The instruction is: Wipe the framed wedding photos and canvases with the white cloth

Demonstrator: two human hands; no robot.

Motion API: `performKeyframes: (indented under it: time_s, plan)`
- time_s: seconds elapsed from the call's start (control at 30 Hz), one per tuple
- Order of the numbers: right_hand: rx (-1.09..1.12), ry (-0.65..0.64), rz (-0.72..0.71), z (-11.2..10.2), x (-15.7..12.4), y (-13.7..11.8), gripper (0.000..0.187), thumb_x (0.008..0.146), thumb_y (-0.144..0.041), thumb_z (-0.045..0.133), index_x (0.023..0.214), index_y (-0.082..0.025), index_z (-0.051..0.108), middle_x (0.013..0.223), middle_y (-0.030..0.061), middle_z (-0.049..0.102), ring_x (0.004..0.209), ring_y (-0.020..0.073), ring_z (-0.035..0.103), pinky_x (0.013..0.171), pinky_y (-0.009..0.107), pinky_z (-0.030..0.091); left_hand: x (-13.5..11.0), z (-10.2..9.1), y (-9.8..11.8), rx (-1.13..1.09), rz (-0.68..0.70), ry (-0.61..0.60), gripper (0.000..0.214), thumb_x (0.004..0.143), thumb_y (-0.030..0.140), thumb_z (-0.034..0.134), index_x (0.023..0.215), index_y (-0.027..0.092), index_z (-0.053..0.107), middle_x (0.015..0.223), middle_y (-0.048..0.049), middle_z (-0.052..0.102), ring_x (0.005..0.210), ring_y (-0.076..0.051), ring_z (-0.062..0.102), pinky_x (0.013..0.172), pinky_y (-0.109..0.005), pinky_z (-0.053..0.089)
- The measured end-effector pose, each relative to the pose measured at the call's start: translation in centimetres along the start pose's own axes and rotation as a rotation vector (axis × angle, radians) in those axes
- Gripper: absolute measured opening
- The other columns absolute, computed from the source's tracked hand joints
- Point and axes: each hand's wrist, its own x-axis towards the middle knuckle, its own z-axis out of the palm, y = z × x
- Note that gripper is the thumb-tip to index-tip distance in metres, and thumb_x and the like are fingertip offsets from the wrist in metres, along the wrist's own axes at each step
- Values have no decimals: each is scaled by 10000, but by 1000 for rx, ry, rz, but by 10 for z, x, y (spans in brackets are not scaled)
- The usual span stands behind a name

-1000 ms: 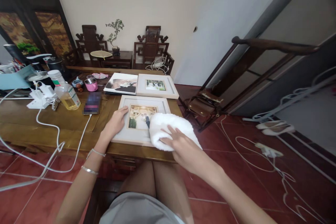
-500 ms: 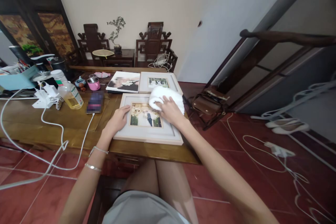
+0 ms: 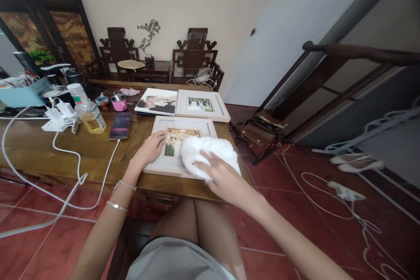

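A light wooden picture frame (image 3: pixel 183 121) with a white mat and a wedding photo lies flat on the wooden table (image 3: pixel 131 157) in front of me. My left hand (image 3: pixel 151 148) holds its left side, the fingers reaching over the rim onto the mat. My right hand (image 3: pixel 218 173) presses a bunched white towel (image 3: pixel 210 146) onto the frame's lower right part, with its fingers bent into the cloth. The towel hides that corner and much of the photo. A second framed photo (image 3: pixel 202 106) and a white photo album (image 3: pixel 155 101) lie just behind.
Left on the table are a phone (image 3: pixel 120 126) on a charging cable, a bottle of yellowish liquid (image 3: pixel 90 116), a pink cup (image 3: pixel 119 103), a white power strip (image 3: pixel 59 118) and a blue organizer box (image 3: pixel 24 94). A chair with a brown bag (image 3: pixel 260 133) stands right.
My right hand has brought the towel from the frame's upper right corner down toward its lower right. My left hand stays on the left side of the frame.
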Motion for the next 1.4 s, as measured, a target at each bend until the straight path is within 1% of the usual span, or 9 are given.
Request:
performKeyframes:
  time_s: [0.2,0.3,0.43,0.67,0.77,0.9,1.2,1.3,1.4]
  plan:
    - [-140,93,114,12,83,68,551,780,-57,479,1329,-99,518,1368,189,529,1377,290,339,1125,490,247,0,-4,3,28,6,-27,397,947,280,379,1232,122,606,1366,-132,552,1305,-243,479,1119,-417,367]
    - [-149,127,130,12,103,87,531,802,-76,471,1331,-79,509,1362,190,534,1385,305,315,1109,504,245,0,-4,4,23,3,-24,395,944,276,389,1233,119,607,1368,-134,550,1301,-244,484,1119,-414,367]
    - [-140,101,67,15,88,78,514,781,-47,455,1284,-83,555,1330,205,555,1368,323,340,1106,538,218,0,-2,2,-1,2,12,383,930,264,416,1244,143,599,1354,-113,567,1283,-236,505,1118,-410,372]
    - [19,-87,-75,-10,-2,12,572,718,15,418,1247,-137,574,1326,191,561,1366,288,363,1121,533,256,0,1,1,-32,-32,16,399,934,277,412,1271,140,576,1375,-131,544,1299,-247,484,1111,-434,369]
    - [62,-100,-95,-15,-19,-2,605,697,23,424,1256,-161,564,1385,174,514,1373,272,354,1127,519,270,-1,0,2,-34,-37,-1,404,938,279,406,1276,135,572,1383,-133,535,1306,-250,475,1115,-439,360]
    - [26,-37,-49,-3,0,16,585,703,11,449,1254,-147,566,1423,193,467,1373,276,353,1128,520,270,-1,-3,3,-19,-18,-12,408,941,281,403,1277,124,572,1384,-134,534,1307,-248,475,1113,-435,366]
    - [-133,121,159,10,106,97,527,822,-60,423,1345,-78,489,1424,210,459,1389,344,280,1078,584,237,0,-5,2,-6,11,-13,403,938,278,416,1256,103,589,1361,-137,554,1295,-236,493,1128,-395,358]
    - [-163,69,114,13,104,90,509,813,-66,445,1314,-102,527,1442,199,439,1382,366,272,1061,613,220,1,-4,2,1,5,-4,411,933,269,417,1265,89,580,1359,-143,555,1292,-239,496,1126,-396,363]
    - [-142,-27,19,7,73,66,532,777,-39,455,1297,-105,543,1428,202,455,1386,356,279,1084,602,194,1,-3,3,9,-6,4,413,926,266,423,1267,92,578,1356,-143,559,1284,-244,502,1124,-399,366]
